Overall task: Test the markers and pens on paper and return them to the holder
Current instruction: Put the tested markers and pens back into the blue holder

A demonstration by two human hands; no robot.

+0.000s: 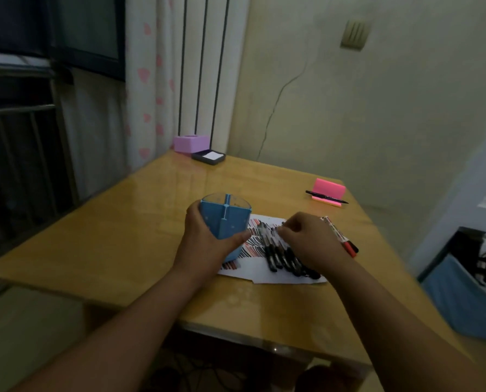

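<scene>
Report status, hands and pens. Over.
Left hand grips holder, tilted. Right hand pinches pens lying on paper. Markers beside right hand. Nothing in the way.

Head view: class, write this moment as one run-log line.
left hand: holds holder, tilted | right hand: touches pens | pens: lying on paper | markers: beside right hand

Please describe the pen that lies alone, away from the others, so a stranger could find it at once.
Start at the wooden table and go to its far right edge, where a bright pink stand sits. A black pen lies across the stand's front; unlike the pens bunched on the paper, it lies alone.
</scene>
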